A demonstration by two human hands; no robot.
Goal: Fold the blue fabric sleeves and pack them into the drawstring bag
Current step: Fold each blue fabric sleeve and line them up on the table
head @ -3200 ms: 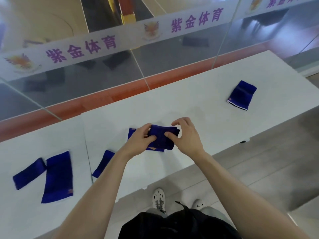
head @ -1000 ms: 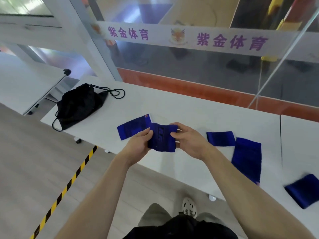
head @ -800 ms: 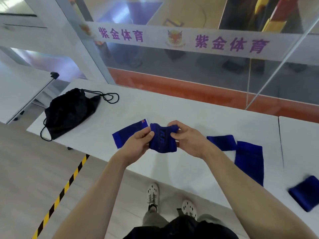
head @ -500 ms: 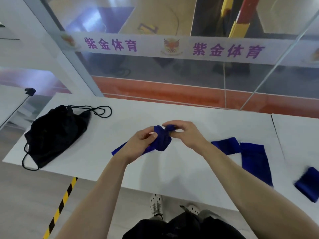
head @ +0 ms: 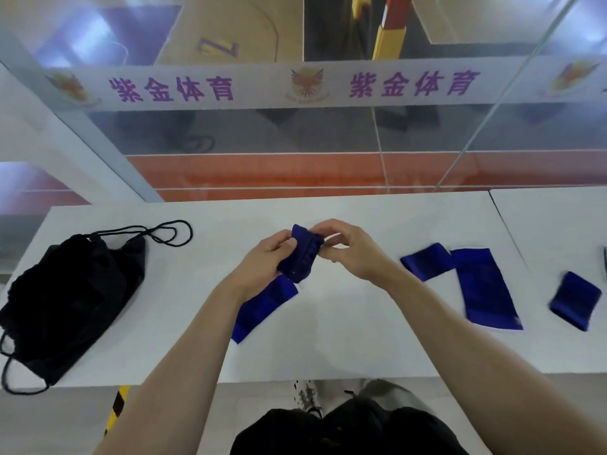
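A folded blue sleeve (head: 300, 254) is held above the white table (head: 328, 339), bunched between both hands. My left hand (head: 262, 259) grips its left side with the thumb on top. My right hand (head: 348, 247) pinches its upper right edge. Below my left wrist a flat blue sleeve (head: 262, 307) lies on the table. Two more flat blue sleeves (head: 425, 262) (head: 486, 290) lie to the right, touching each other. A small folded blue sleeve (head: 574, 300) sits at the far right. The black drawstring bag (head: 65, 300) lies slumped at the table's left end, cords trailing.
A glass wall with a white banner of purple characters (head: 295, 87) runs behind the table. A second white table (head: 558, 218) adjoins on the right. The table's front edge is close to my shoes (head: 305, 395). Yellow-black floor tape (head: 115, 408) shows below left.
My view swung left and then settled, bringing the black bag into sight. The sleeve in my hands went from a flat fold to a tighter, bunched bundle raised a little higher.
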